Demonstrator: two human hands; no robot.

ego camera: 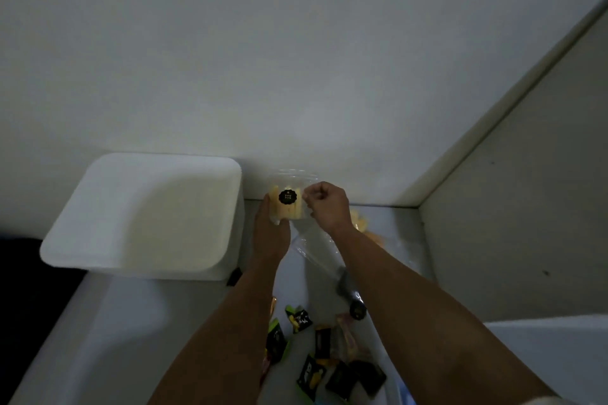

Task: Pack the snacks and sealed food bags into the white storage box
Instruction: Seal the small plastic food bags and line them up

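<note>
Both hands hold one clear bag of pale snacks (287, 205).
The left hand (270, 233) grips it from below, the right hand (325, 205) pinches its side (fingers curled), just beside the white storage box (144, 214); small dark packets (329, 358) lie nearer.

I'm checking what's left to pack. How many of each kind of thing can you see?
White storage box: 1
Clear bag of yellow sticks, held by left hand and right hand: 1
Clear bag of orange-yellow food: 1
Small dark snack packets: at least 6, arms hide some
Total: at least 9
</note>
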